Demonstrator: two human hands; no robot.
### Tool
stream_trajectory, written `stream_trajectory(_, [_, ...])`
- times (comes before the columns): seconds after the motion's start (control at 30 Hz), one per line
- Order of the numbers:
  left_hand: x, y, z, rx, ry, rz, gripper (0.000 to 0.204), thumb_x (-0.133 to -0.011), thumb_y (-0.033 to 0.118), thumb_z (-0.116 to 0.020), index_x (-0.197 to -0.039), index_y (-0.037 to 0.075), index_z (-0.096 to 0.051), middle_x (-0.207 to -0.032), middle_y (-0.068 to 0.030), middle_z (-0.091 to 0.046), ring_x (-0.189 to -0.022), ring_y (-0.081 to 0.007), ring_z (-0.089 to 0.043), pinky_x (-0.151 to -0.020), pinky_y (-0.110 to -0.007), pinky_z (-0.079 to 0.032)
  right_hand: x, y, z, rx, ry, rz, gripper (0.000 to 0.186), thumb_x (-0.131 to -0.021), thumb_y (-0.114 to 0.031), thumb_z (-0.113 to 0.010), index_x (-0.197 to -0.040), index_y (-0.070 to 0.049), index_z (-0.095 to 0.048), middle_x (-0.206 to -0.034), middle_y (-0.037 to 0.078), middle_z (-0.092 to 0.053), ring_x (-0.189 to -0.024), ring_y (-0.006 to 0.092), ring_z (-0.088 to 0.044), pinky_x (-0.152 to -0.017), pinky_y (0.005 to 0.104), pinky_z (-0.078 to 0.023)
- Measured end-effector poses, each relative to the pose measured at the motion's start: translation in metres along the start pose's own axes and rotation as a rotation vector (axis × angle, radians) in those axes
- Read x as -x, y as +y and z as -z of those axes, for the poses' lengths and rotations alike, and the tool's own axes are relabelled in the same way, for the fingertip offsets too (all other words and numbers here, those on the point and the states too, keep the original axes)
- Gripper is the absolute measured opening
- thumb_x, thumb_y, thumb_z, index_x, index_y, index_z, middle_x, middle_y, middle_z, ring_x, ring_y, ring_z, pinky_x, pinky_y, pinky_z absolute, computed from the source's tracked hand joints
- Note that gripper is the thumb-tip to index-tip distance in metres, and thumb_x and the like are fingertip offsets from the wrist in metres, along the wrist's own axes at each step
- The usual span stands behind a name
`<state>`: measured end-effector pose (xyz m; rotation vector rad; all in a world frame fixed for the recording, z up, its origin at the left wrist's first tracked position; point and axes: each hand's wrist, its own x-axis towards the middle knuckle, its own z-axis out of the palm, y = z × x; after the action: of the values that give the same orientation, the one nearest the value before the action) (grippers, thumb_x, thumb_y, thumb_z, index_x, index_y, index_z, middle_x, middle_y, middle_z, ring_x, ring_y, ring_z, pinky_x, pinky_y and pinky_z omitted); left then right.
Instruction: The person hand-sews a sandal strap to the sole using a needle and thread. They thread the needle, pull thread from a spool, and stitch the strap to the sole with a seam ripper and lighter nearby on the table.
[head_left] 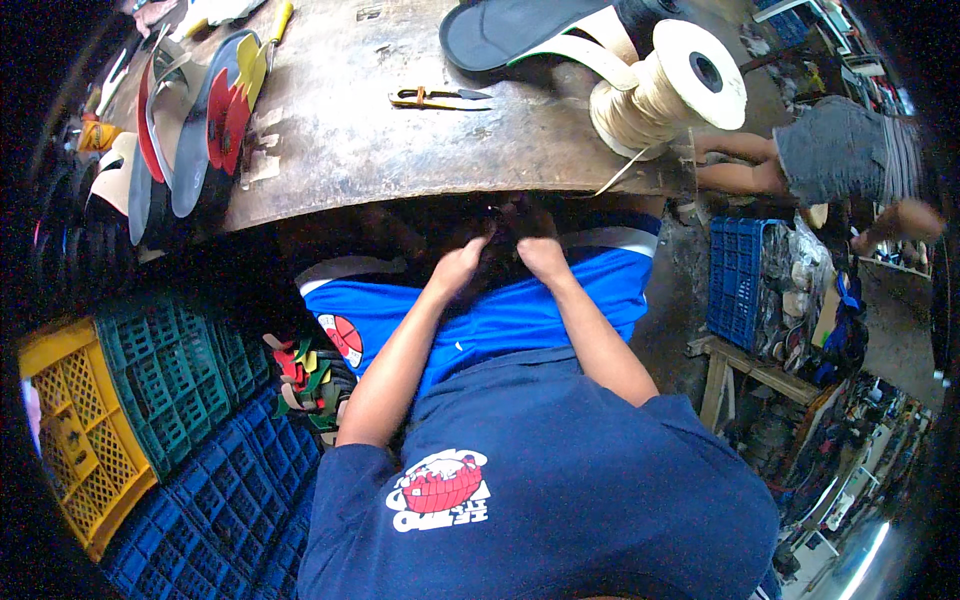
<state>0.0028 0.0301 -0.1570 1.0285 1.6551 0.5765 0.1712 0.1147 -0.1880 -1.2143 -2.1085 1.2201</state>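
Both hands are in my lap, in deep shadow just below the table's front edge. My left hand [462, 264] is closed, thumb pointing forward, around something dark that I cannot make out. Close beside it, my right hand [541, 256] is also closed, its fingers mostly lost in the dark. On the wooden table [350, 130] ahead lie small thread snips [432, 98]. A large spool of cream thread [640, 105] stands to the right, its loose end hanging to the table edge. Behind it are dark sandal soles [490, 38] with a pale strap [580, 52].
More soles with red straps [232, 125] and yellow straps [252, 65] pile up at the table's left. Yellow [75, 430], green [165, 370] and blue crates [220, 510] stand at my left. Another person [830, 150] is at the right, near a blue crate [735, 275] and wooden bench [760, 370].
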Motion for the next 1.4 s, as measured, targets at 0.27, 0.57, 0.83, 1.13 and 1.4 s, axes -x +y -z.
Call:
stream_trajectory(0.27, [0.059,0.089,0.05,0.221,0.438,-0.608,0.025,-0.101,0.024,-0.054,-0.115,0.004,-0.055,-0.093,-0.0091,-0.061,-0.064,-0.0136,-0.058,-0.062,-0.029,-0.048,0.011,0.021,-0.004,-0.266,-0.017,-0.231,0.054,-0.084,0.005,-0.053,-0.138,0.0,-0.052,-0.136,0.012,-0.057,-0.127,0.0257,-0.053,-0.11,0.0357,-0.038])
stream_trajectory(0.57, [0.051,0.162,0.134,-0.772,1.273,-0.687,0.028,-0.091,0.005,-0.062,-0.118,0.002,-0.061,-0.101,-0.0208,-0.064,-0.099,-0.0359,-0.062,-0.09,-0.045,-0.047,0.005,-0.046,0.026,-0.395,0.08,-0.117,0.017,-0.097,-0.016,-0.058,-0.105,-0.002,-0.063,-0.094,0.007,-0.065,-0.086,0.02,-0.061,-0.08,0.033,-0.049])
stream_trajectory(0.83, [0.106,0.159,0.044,0.047,0.401,-0.447,0.017,-0.088,0.009,-0.069,-0.102,0.0,-0.066,-0.089,-0.0143,-0.069,-0.085,-0.0236,-0.068,-0.077,-0.033,-0.052,0.034,-0.121,0.073,-0.758,0.157,0.005,0.019,-0.1,-0.024,-0.062,-0.096,-0.006,-0.061,-0.084,0.0,-0.06,-0.077,0.0061,-0.054,-0.068,0.0221,-0.045])
stream_trajectory(1.13, [0.096,0.164,0.029,-0.018,0.423,-0.588,0.006,-0.089,0.0,-0.063,-0.085,-0.003,-0.06,-0.078,-0.014,-0.063,-0.072,-0.0225,-0.061,-0.071,-0.034,-0.05,0.039,-0.148,0.088,-0.33,0.282,0.084,0.015,-0.093,-0.017,-0.068,-0.095,-0.004,-0.06,-0.095,0.011,-0.059,-0.094,0.0233,-0.06,-0.087,0.0359,-0.048])
stream_trajectory(1.4, [0.095,0.147,0.019,-0.011,0.477,-0.579,0.007,-0.087,0.001,-0.065,-0.088,-0.004,-0.06,-0.083,-0.014,-0.066,-0.077,-0.0236,-0.064,-0.074,-0.035,-0.051,0.086,-0.145,0.073,-0.556,0.088,0.04,0.032,-0.104,-0.031,-0.053,-0.113,-0.003,-0.063,-0.108,0.011,-0.062,-0.11,0.0226,-0.058,-0.098,0.0341,-0.043])
